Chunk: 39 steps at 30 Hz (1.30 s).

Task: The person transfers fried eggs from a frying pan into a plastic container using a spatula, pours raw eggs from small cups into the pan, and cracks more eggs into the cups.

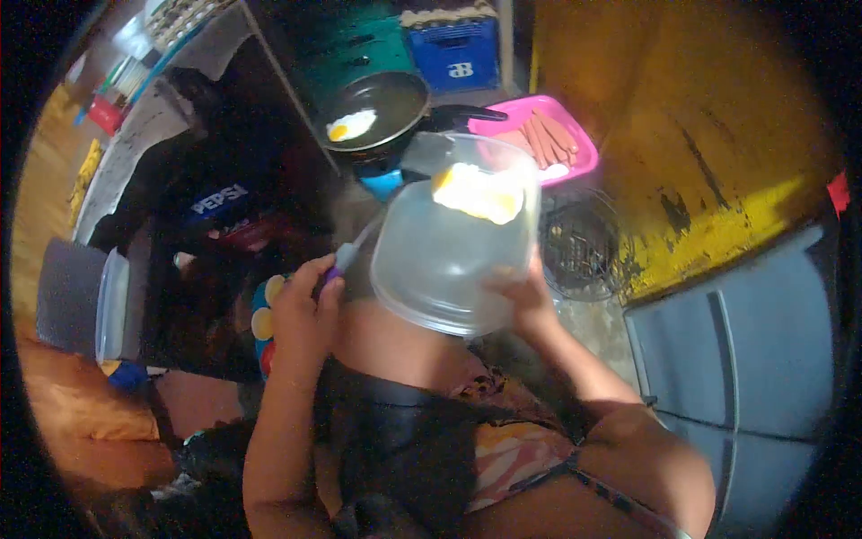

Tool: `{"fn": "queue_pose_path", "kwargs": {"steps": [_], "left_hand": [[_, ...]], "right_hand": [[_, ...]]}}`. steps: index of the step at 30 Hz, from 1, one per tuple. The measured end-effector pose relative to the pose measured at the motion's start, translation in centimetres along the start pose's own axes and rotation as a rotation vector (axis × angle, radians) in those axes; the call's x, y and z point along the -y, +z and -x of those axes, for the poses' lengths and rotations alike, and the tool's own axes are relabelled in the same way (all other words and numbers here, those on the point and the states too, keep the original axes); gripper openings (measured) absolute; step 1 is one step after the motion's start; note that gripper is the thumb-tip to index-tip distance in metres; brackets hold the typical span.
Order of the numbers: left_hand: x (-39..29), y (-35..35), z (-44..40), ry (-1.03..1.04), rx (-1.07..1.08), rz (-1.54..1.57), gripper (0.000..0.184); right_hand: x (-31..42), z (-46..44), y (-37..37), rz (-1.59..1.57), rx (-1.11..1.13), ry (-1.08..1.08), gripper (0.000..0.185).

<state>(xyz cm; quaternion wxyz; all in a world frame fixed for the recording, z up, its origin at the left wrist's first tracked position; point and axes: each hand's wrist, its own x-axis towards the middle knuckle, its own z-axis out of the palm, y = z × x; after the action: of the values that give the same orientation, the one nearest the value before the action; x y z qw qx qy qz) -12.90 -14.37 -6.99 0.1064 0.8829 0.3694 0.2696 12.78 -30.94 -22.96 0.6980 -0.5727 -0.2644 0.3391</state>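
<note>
My left hand [305, 301] is closed round the purple handle of a spatula [346, 255]; its pale shaft slants up to the right, and its far end cannot be made out clearly by the container. In my right hand [525, 296] is a clear plastic container [431, 269], gripped at its right side and held tilted in front of my body. Fried egg [480, 193] with white and yellow parts lies at the container's far end. Beyond it, another fried egg [350, 126] sits at the left of a black frying pan [395, 90], whose handle points right.
A pink tray [588, 162] with sausages [548, 139] stands right of the pan. Behind are a blue crate [453, 54] and a green one [355, 40]. A round wire grille [579, 242] lies near the yellow panel [700, 135]; a grey cabinet [682, 350] is at right.
</note>
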Motion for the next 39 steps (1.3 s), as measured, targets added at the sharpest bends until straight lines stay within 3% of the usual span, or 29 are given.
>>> {"fn": "queue_pose_path", "kwargs": {"steps": [2,4,7,10,13,19,28,39], "left_hand": [[0.7,0.1,-0.3,-0.156,0.055,0.253,0.032],[0.9,0.0,-0.9,-0.295,0.114,0.486,0.031],[0.6,-0.8,-2.8,-0.279,0.024,0.343,0.031],[3.3,-1.9,-6.6,-0.072,-0.11,0.048,0.027],[1.4,-5.2,-11.2,-0.043,-0.069,-0.435,0.02],[-0.1,-6.6,-17.2,0.07,0.021,-0.922,0.013],[-2.0,-3.0,-21.7,0.238,0.14,-1.03,0.017],[-5.6,-1.3,-23.0,0.197,0.234,-1.081,0.021]], "right_hand": [[-0.4,0.1,-0.6,-0.071,0.009,0.022,0.076],[0.5,0.7,-0.7,-0.07,-0.011,0.068,0.084],[1.3,0.4,-0.4,-0.336,-0.022,0.128,0.087],[2.3,0.3,0.1,-0.308,0.01,0.092,0.086],[3.4,0.3,0.4,-0.267,-0.027,0.121,0.088],[4.0,0.4,0.5,-0.435,-0.025,0.119,0.094],[2.4,0.2,-0.7,-0.467,-0.047,0.116,0.099],[4.7,0.7,-0.8,-0.418,-0.036,0.123,0.103]]}}
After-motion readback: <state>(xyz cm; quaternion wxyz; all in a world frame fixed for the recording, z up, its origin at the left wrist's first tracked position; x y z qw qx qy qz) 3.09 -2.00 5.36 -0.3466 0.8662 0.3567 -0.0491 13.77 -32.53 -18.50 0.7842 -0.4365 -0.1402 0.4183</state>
